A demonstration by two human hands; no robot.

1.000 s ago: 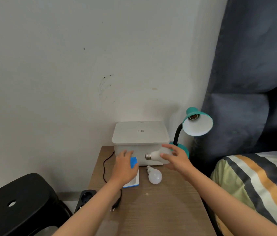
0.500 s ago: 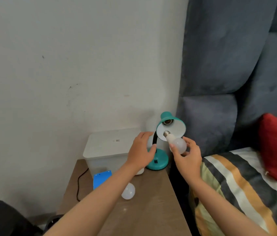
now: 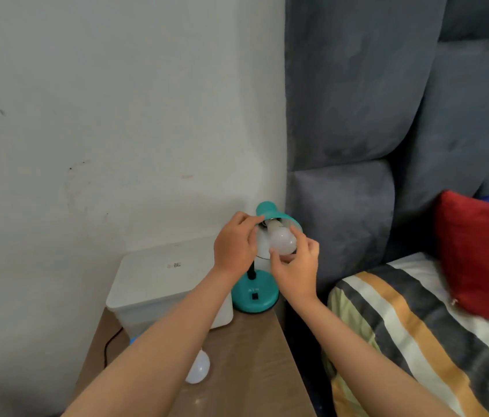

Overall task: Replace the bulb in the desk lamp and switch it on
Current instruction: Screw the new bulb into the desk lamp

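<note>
A teal desk lamp stands at the far right corner of the wooden bedside table, its round base [image 3: 254, 296] bearing a small black switch. My left hand [image 3: 233, 245] grips the left rim of the lamp shade [image 3: 267, 209]. A white bulb [image 3: 282, 242] sits with its metal base up inside the shade at the socket, and my right hand [image 3: 296, 266] holds its round end from below. A second white bulb [image 3: 197, 370] lies on the table [image 3: 252, 371], partly behind my left forearm.
A white lidded box [image 3: 159, 281] stands against the wall left of the lamp. A black cable [image 3: 109, 344] runs down the table's left side. A bed with a striped blanket [image 3: 417, 326], a red pillow [image 3: 477, 254] and a grey padded headboard [image 3: 387, 115] borders the table's right edge.
My right hand has raised the bulb into the shade up to the socket. My left hand has moved from near the lamp's neck to the shade's rim. The view has shifted right.
</note>
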